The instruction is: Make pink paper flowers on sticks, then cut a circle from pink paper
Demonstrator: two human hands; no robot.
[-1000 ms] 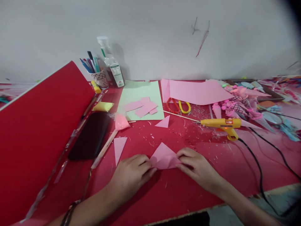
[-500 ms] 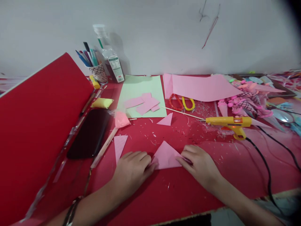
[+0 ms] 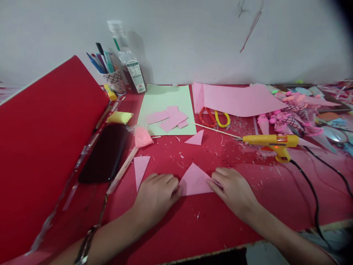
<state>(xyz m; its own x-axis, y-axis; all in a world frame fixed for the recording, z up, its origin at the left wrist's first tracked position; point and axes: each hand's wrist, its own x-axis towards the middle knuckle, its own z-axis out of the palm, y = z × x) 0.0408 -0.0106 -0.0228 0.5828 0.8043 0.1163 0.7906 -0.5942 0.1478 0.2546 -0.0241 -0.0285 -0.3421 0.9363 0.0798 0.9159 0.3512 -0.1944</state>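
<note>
A pink paper triangle point(image 3: 195, 181) lies on the red tabletop, its point facing away from me. My left hand point(image 3: 157, 191) is closed on its left corner, thumb along the edge. On the opposite corner, my right hand point(image 3: 233, 187) pinches the paper between thumb and curled fingers. Left of the triangle, close to my left hand, is a narrow pink paper scrap point(image 3: 141, 170). Another small pink triangular scrap point(image 3: 195, 137) rests beyond the sheet I hold.
A yellow glue gun point(image 3: 270, 140) with a black cord lies to the right, near pink cone-shaped crafts point(image 3: 292, 119). Scissors point(image 3: 222, 119) sit partly under pink paper point(image 3: 239, 99). Green paper point(image 3: 157, 96) bears pink pieces. Leftward are a phone point(image 3: 103, 154), a bottle point(image 3: 132, 71) and a pen cup point(image 3: 114, 82).
The whole view has shifted slightly, so the table items appear a little higher. Both hands keep their hold on the corners of the paper triangle, which lies in the same place.
</note>
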